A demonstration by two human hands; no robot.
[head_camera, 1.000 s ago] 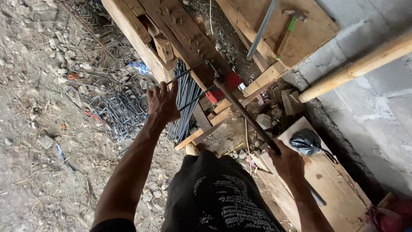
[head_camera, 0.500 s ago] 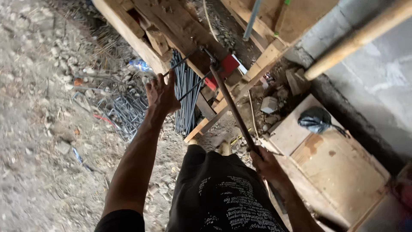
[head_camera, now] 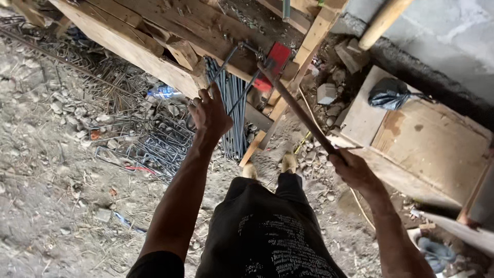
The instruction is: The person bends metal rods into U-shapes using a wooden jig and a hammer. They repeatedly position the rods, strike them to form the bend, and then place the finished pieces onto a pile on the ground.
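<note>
Left hand: the left hand (head_camera: 211, 113) was raised at the edge of the wooden counter (head_camera: 128, 46), fingers (head_camera: 205, 96) curled around a thin steel rod (head_camera: 242, 92); contact was partly hidden, but the rod passed through the grasp.
Right hand: the right hand (head_camera: 352, 170) was clenched on the lower end of a long rusty bending bar (head_camera: 298, 110).
Bending bar: it ran diagonally up and away from the right fingers to the counter, its far end meeting the thin rod just beside a red plate (head_camera: 278, 56).
Rod: bent, its upper part lying on the counter beyond the left fingers.
Below left fingers: a bundle of straight rods (head_camera: 234, 123) leaned against the counter.
Left of left hand: bent steel stirrups (head_camera: 154, 144) lay on gravel ground.
Beyond right hand: a wooden board (head_camera: 432, 144) carried a black plastic bag (head_camera: 388, 92).
</note>
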